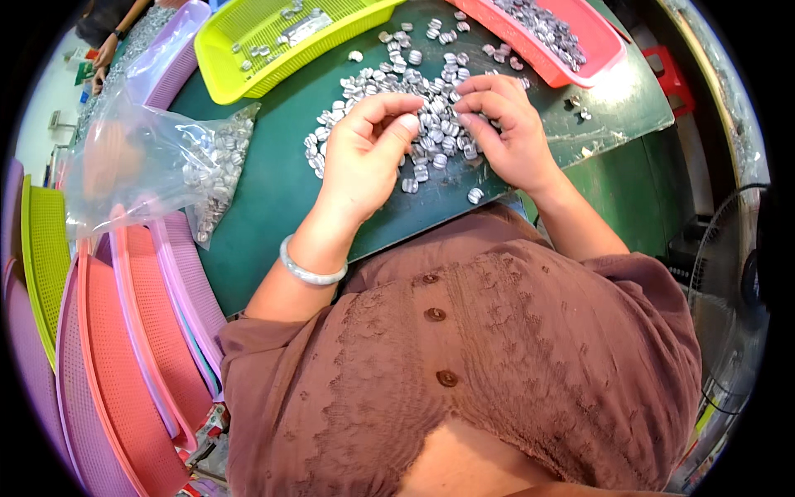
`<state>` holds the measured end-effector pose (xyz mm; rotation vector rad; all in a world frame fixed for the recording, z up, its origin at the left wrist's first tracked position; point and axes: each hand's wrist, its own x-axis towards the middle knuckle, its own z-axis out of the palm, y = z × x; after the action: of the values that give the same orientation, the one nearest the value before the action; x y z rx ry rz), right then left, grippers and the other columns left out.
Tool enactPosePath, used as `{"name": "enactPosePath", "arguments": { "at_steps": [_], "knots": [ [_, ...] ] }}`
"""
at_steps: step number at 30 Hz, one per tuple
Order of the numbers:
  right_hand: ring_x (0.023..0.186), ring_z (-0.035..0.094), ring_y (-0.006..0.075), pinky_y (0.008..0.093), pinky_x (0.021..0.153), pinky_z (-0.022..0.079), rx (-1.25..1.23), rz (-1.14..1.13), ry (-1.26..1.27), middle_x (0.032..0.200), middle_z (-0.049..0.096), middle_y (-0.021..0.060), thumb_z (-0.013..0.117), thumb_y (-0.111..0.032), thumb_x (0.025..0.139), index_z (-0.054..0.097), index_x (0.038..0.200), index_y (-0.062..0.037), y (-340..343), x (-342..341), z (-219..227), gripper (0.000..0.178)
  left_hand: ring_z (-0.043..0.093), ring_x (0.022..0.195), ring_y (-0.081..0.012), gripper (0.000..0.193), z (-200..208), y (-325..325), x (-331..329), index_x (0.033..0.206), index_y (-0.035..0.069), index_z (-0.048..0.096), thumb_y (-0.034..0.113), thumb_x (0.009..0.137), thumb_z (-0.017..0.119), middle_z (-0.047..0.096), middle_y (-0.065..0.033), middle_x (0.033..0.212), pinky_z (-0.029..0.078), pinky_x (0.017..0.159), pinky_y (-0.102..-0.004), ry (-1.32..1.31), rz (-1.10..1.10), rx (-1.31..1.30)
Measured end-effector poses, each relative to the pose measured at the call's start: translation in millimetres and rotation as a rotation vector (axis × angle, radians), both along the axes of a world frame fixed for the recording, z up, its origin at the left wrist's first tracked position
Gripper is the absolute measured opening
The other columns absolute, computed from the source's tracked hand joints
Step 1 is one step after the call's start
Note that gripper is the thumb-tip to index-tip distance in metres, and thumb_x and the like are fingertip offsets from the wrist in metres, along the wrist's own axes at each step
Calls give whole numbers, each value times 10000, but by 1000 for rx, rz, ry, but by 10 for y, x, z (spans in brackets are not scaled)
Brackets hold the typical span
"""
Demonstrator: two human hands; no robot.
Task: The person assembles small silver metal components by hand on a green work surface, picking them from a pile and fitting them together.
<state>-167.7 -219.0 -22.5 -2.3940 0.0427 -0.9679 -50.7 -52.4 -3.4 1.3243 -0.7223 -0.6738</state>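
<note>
A loose heap of small silver metal pieces (439,137), rounded and grooved, spreads over the green tabletop (281,207). Over the heap's left side is my left hand (368,153), its fingers curled and the thumb close to the index fingertip. Any piece in that pinch is hidden. My right hand (515,132) is at the heap's right side, fingers bent and thumb drawn in near the fingertips. Silver pieces show right beside those fingertips, but whether one is gripped is unclear. A pale bangle (310,265) circles my left wrist.
A yellow-green basket (219,66) and a red-pink tray (600,66), both with metal pieces, stand beyond the heap. Left lies a clear bag (141,157) of pieces. Coloured baskets (124,356) are stacked lower left; a fan (729,273) stands right. Another person's hand (103,62) shows upper left.
</note>
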Motion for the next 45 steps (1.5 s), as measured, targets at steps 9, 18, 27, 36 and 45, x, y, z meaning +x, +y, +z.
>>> {"name": "enactPosePath", "arguments": {
  "at_steps": [9,18,27,36,45],
  "knots": [
    [888,575,272,329,776,464,5,-173,-246,967,634,103,573,111,750,650,878,-26,-40,-343,-140,202,522,881,-222,231,-193,-142,-464,936,121,681,154,708,660,558,-42,977,408,737,-350,-1405,-495,44],
    [925,584,230,299,781,482,187,-301,-296,975,637,81,572,111,774,666,868,-31,-162,-875,-348,194,589,782,-235,153,-26,118,-245,915,43,683,-3,769,685,626,-102,883,464,684,-300,-1102,31,-21],
    [859,599,271,329,761,481,155,-245,-541,888,611,132,555,100,750,624,846,2,-188,-1141,-191,154,587,915,-257,157,-91,610,-226,973,24,675,20,818,651,623,-118,983,459,820,-331,-1320,99,134],
    [771,594,296,358,716,488,127,-366,-481,819,597,137,564,36,769,627,835,-9,-307,-1652,-378,101,547,1047,-293,215,-222,1077,-297,1073,26,640,110,877,616,591,-140,1109,408,928,-372,-1539,191,284],
    [736,629,280,365,673,506,315,-436,-285,798,634,156,594,-84,762,666,836,-25,-548,-1765,-684,118,354,1261,-402,618,-492,1483,-179,1344,34,436,298,833,662,416,-220,1344,270,1065,-483,-1608,144,464]
  ]
}}
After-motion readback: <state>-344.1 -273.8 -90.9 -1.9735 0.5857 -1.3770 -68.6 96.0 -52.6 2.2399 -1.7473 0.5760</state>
